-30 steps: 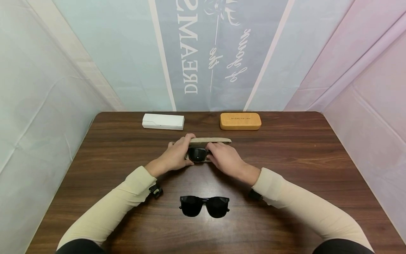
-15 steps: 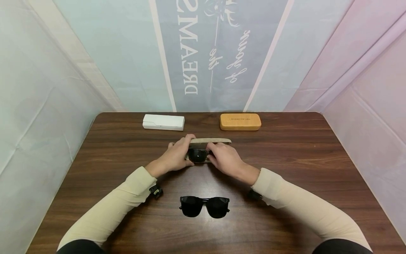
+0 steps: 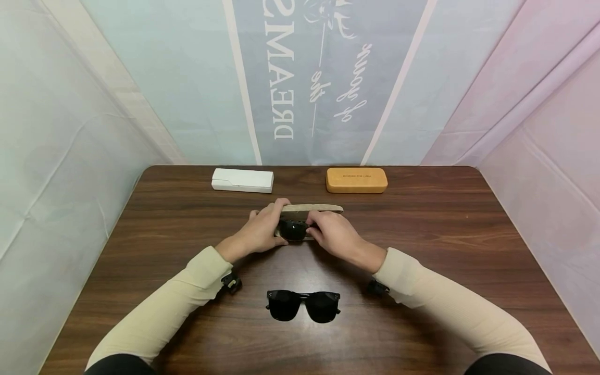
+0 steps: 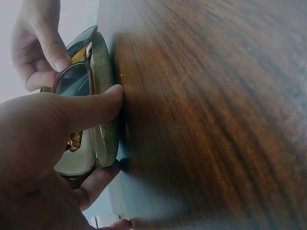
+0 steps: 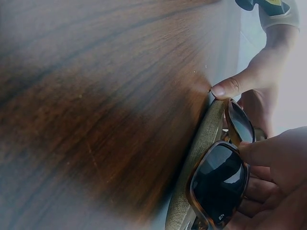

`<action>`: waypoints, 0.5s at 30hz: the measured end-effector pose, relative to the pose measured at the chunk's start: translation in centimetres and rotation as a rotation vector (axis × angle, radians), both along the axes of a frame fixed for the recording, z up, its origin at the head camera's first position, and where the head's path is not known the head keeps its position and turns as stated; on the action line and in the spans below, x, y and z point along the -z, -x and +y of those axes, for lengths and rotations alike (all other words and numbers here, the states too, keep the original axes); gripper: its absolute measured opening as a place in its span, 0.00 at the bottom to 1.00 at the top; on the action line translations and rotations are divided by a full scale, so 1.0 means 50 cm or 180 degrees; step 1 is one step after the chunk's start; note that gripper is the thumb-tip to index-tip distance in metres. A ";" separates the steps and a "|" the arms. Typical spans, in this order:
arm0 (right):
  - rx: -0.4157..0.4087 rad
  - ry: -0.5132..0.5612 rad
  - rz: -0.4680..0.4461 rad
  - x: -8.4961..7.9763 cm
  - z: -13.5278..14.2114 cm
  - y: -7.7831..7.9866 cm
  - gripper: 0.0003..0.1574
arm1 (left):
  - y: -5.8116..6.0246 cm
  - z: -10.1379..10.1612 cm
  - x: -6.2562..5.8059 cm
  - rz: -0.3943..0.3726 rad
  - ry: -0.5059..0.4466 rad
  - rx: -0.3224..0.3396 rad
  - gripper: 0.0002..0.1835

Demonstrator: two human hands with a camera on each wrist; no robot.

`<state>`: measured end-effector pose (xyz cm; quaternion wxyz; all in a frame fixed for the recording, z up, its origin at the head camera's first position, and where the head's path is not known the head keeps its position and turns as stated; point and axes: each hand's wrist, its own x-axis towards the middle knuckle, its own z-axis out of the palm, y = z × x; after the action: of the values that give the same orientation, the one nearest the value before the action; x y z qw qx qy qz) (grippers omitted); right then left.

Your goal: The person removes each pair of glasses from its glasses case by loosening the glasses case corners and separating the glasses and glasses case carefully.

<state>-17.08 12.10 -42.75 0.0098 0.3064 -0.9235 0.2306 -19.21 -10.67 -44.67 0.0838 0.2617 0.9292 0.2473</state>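
Mid-table, my left hand (image 3: 257,227) grips the left end of an open beige fabric-covered glasses case (image 3: 313,208), its thumb over the front edge. Tortoiseshell-framed sunglasses (image 3: 293,230) with dark lenses are at the case's opening. My right hand (image 3: 335,233) pinches these sunglasses at the middle of the frame, as the right wrist view shows, where one dark lens (image 5: 218,179) leans out over the case's front wall (image 5: 211,127). The left wrist view shows the pale case lining (image 4: 79,160) under the sunglasses. My hands hide parts of the frame.
Black sunglasses (image 3: 284,305) lie on the brown wooden table (image 3: 187,323) nearer to me. Along the far edge stand a white glasses case (image 3: 242,180) and a tan one (image 3: 357,180), both closed. Hanging cloth (image 3: 197,94) surrounds the table.
The tortoiseshell sunglasses have tipped at the case's opening, so the visible lens looks lower and more slanted. Both hands have stayed almost in place.
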 end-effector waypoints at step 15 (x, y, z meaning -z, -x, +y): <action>0.0033 0.0010 -0.0152 -0.005 0.003 -0.005 0.05 | 0.000 0.000 0.004 0.0023 0.0019 -0.0008 0.50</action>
<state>-16.84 12.23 -42.49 -0.0105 0.2960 -0.9247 0.2392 -19.22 -10.69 -44.88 0.0810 0.2612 0.9305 0.2437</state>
